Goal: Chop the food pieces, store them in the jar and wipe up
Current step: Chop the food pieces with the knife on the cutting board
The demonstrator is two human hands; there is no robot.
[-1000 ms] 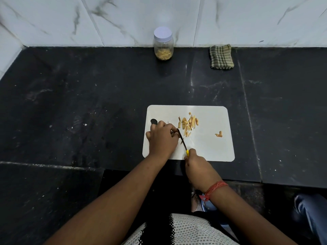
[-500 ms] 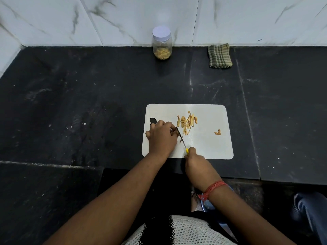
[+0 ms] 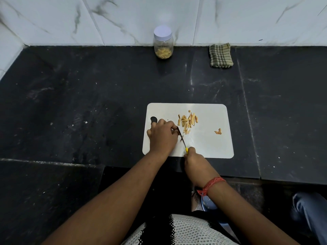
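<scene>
The right hand (image 3: pixel 196 161) grips a yellow-handled knife (image 3: pixel 182 138), blade angled far-left toward the left hand (image 3: pixel 162 137), whose curled fingers pin something unseen on the white rectangular cutting board (image 3: pixel 212 147). Cut tan food strips (image 3: pixel 188 121) lie just far-right of the blade.

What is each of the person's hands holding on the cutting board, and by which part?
The right hand grips the knife by its yellow handle. The left hand has fingers curled at the blade; what it pins there is hidden.
</scene>
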